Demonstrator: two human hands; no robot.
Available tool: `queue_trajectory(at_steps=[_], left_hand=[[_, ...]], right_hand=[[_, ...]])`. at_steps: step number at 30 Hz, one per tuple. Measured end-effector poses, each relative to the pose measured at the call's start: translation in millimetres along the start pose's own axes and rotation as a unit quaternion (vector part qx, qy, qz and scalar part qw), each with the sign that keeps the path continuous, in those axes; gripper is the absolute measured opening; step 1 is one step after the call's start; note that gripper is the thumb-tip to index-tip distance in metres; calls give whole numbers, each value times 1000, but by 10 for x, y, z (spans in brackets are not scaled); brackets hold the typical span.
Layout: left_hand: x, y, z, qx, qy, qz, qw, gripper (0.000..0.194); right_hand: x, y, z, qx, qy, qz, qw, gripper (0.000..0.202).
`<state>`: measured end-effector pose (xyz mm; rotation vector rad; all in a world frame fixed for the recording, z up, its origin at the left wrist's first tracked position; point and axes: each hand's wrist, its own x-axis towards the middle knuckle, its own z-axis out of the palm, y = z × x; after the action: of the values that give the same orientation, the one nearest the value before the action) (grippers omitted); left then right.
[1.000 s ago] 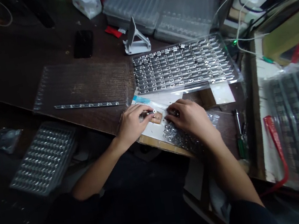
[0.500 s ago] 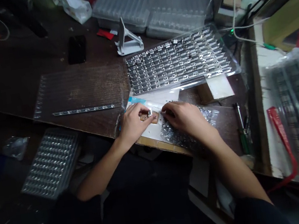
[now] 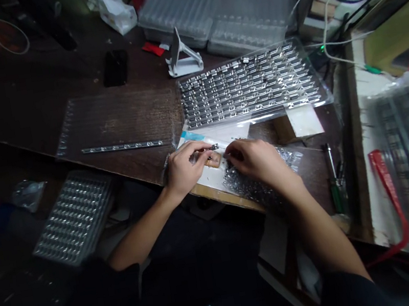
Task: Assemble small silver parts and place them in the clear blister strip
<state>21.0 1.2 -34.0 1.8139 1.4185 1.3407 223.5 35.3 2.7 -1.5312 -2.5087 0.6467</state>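
Observation:
A small metal connector point(image 3: 214, 147) is pinched between the thumb and index finger of my left hand point(image 3: 186, 169). Below those fingertips a small brown block point(image 3: 214, 160) lies on a white board point(image 3: 205, 177). My right hand point(image 3: 258, 160) is just right of the block, its fingers closed together; whatever they hold is too small to make out. Under and beside that hand lies a clear bag of small metal parts point(image 3: 242, 180). Behind both hands, a clear tray point(image 3: 248, 84) holds rows of metal connectors.
To the left lies a ribbed clear tray point(image 3: 121, 117) with one row of parts point(image 3: 122, 147). Further back are a white stand point(image 3: 184, 63), a black phone point(image 3: 115, 68) and stacked clear trays point(image 3: 183, 16). A green-handled screwdriver point(image 3: 336, 194) lies at the right.
The connector in my left hand has turned from upright to lying more level. The whole view has shifted slightly, and my right hand stays beside the block.

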Motion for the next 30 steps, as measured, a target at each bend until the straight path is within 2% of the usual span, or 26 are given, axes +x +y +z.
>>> queue_trajectory(at_steps=[3, 5, 8, 10, 12, 15, 18, 24, 27, 30], left_hand=[[3, -2, -52, -133, -9, -111, 985, 26], [-2, -24, -112, -240, -35, -206, 948, 33], [-9, -53, -210, -352, -51, -319, 878, 30], [-7, -62, -253, -393, -35, -360, 846, 26], [0, -70, -270, -404, -16, -371, 836, 23], [12, -81, -271, -372, -10, -351, 859, 26], [10, -76, -280, -327, -23, -316, 890, 32], [44, -153, -250, -218, -4, -247, 944, 31], [26, -167, -199, -187, 17, -216, 958, 27], [-7, -145, -184, -178, 25, -201, 963, 27]], right_hand=[[15, 5, -8, 89, 28, -37, 995, 16], [30, -13, 17, 134, 46, -64, 988, 13], [62, -74, 109, 174, 71, -82, 979, 12], [86, -123, 192, 199, 70, -106, 972, 15], [103, -169, 261, 210, 52, -137, 967, 18], [90, -243, 287, 135, 18, -155, 978, 22], [34, -339, 205, 33, -11, -148, 988, 28], [-33, -429, 46, -5, 0, -105, 994, 32], [-35, -462, 79, -30, -11, -87, 996, 32], [1, -501, 109, 5, -15, -74, 997, 32]])
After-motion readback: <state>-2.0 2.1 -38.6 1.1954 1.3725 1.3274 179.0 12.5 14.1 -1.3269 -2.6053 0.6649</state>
